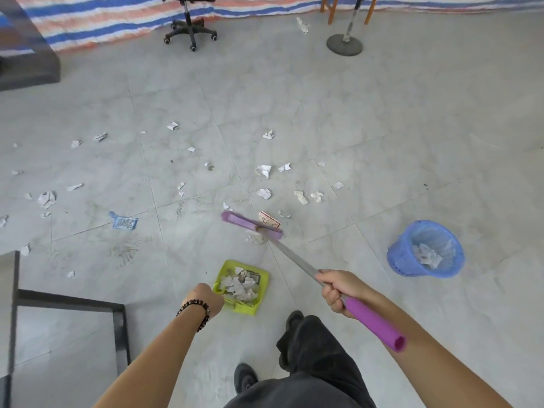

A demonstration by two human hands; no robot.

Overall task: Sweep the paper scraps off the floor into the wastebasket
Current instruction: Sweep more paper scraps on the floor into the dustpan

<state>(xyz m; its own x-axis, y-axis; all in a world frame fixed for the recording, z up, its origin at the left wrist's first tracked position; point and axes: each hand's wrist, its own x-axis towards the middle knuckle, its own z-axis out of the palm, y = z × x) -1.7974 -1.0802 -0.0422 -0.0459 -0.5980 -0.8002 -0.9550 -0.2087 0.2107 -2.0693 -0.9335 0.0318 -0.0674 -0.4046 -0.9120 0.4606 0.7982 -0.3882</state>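
Dustpan [263, 278] handle was hidden inside the left hand [207, 300]. Beyond the dustpan, office chair [190, 28] seat was cut by the top edge; wrapper [125, 222] print and tiniest paper scraps [191, 149] unreadable.

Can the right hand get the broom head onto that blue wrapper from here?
Probably not: the broom head, held by the right hand, sits well right of the blue wrapper; bare floor between, but likely needs a step.

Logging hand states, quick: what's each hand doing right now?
Left hand: closed on the green dustpan handle.
Right hand: closed around the broom handle.
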